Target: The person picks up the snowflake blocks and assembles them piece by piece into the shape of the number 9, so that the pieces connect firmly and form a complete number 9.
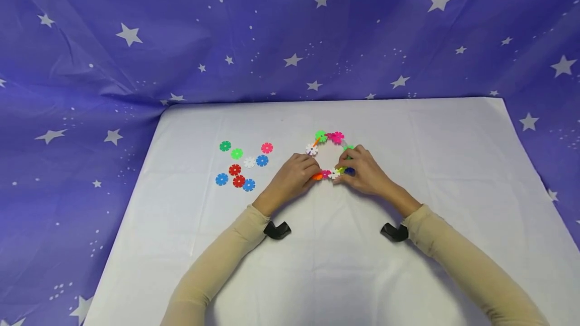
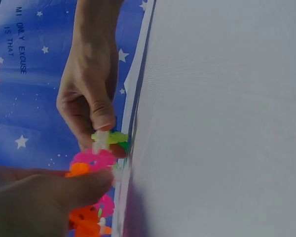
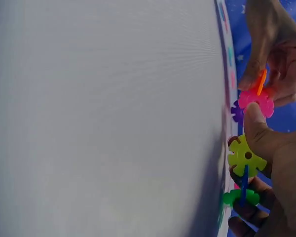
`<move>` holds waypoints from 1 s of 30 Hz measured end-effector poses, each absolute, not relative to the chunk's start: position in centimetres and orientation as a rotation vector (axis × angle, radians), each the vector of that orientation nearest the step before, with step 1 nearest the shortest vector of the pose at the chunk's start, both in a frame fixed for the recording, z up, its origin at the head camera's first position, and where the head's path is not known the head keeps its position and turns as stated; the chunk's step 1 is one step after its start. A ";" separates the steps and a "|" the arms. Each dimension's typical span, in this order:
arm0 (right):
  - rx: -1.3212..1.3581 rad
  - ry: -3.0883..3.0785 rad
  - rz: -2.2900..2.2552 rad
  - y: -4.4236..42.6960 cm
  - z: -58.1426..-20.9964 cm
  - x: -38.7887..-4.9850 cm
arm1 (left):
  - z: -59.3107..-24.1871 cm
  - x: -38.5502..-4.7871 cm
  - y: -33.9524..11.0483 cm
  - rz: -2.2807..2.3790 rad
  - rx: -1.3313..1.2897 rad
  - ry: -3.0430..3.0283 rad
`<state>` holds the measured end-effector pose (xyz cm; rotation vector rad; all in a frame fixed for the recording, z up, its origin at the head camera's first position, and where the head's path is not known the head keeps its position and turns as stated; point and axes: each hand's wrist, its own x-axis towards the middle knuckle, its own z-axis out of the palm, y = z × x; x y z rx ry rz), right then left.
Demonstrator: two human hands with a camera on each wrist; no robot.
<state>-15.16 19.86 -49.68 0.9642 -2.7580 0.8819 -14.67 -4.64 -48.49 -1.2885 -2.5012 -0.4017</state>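
Observation:
Slotted plastic snowflake discs are linked into a ring, with a light green disc (image 1: pixel 321 136) and a pink disc (image 1: pixel 337 138) on its far side. At the near left of the ring, my left hand (image 1: pixel 293 177) pinches it by an orange disc (image 1: pixel 316 177) and a pink one. My right hand (image 1: pixel 364 172) pinches the near right part, at a white disc (image 1: pixel 334 174). In the right wrist view, a yellow disc (image 3: pixel 243 157), a blue one (image 3: pixel 244 185) and a green one (image 3: pixel 232 198) hang below the right thumb. Fingers hide part of the ring.
Loose discs lie to the left on the white-covered table (image 1: pixel 453 165), among them a dark green disc (image 1: pixel 225 146), a red disc (image 1: pixel 234 170) and a blue disc (image 1: pixel 221 179). A purple curtain with stars (image 1: pixel 272 29) hangs behind the table.

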 end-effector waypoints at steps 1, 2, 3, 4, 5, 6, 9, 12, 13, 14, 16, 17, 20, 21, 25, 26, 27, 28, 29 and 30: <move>0.973 -2.769 0.859 20.0 -49.6 -15.1 | -48.4 -14.7 -4.7 -0.402 -1.293 -2.525; 0.983 -2.779 0.838 20.1 -49.6 -15.1 | -48.3 -14.7 -4.7 -0.406 -1.304 -2.555; 0.991 -2.786 0.814 20.2 -49.6 -15.1 | -48.2 -14.7 -4.8 -0.418 -1.315 -2.588; 0.999 -2.790 0.796 20.3 -49.5 -15.1 | -48.0 -14.6 -5.0 -0.436 -1.321 -2.625; 1.008 -2.790 0.781 20.4 -49.5 -15.0 | -47.9 -14.6 -5.2 -0.458 -1.323 -2.659; 1.018 -2.786 0.767 20.5 -49.5 -15.0 | -47.8 -14.6 -5.5 -0.491 -1.322 -2.686; 1.050 -2.782 0.747 20.8 -49.4 -15.0 | -47.7 -14.5 -5.9 -0.564 -1.311 -2.706; 1.106 -2.783 0.771 21.3 -49.1 -15.0 | -47.9 -14.3 -5.6 -0.571 -1.322 -2.681; 1.122 -2.785 0.799 21.6 -48.9 -15.0 | -47.9 -14.2 -5.3 -0.570 -1.336 -2.671; 1.132 -2.785 0.827 21.9 -48.8 -15.0 | -48.0 -14.1 -5.1 -0.571 -1.355 -2.659; 1.121 -2.789 0.890 22.7 -48.6 -14.9 | -47.7 -14.0 -4.8 -0.612 -1.383 -2.641; 1.099 -2.788 0.935 23.2 -48.5 -14.9 | -47.6 -14.1 -4.8 -0.632 -1.383 -2.631; 0.991 -2.789 1.037 24.6 -48.5 -15.2 | -47.3 -14.6 -5.3 -0.777 -1.300 -2.613; 0.948 -2.795 1.074 25.2 -48.5 -15.3 | -47.3 -14.8 -5.7 -0.851 -1.249 -2.617; 0.802 -2.848 1.221 26.7 -48.8 -15.6 | -47.6 -15.7 -6.9 -1.273 -1.040 -2.615; 0.777 -2.868 1.248 26.9 -48.7 -15.7 | -47.7 -15.9 -7.2 -1.378 -1.013 -2.603; 0.759 -2.883 1.266 27.0 -48.7 -15.8 | -47.8 -16.0 -7.4 -1.462 -0.998 -2.594; 0.744 -2.894 1.276 27.0 -48.6 -15.9 | -47.7 -16.1 -7.6 -1.526 -0.998 -2.582; 0.734 -2.899 1.283 26.9 -48.4 -16.0 | -47.6 -16.2 -7.8 -1.562 -1.012 -2.579; 0.731 -2.898 1.282 26.8 -48.2 -16.1 | -47.4 -16.2 -7.9 -1.568 -1.031 -2.582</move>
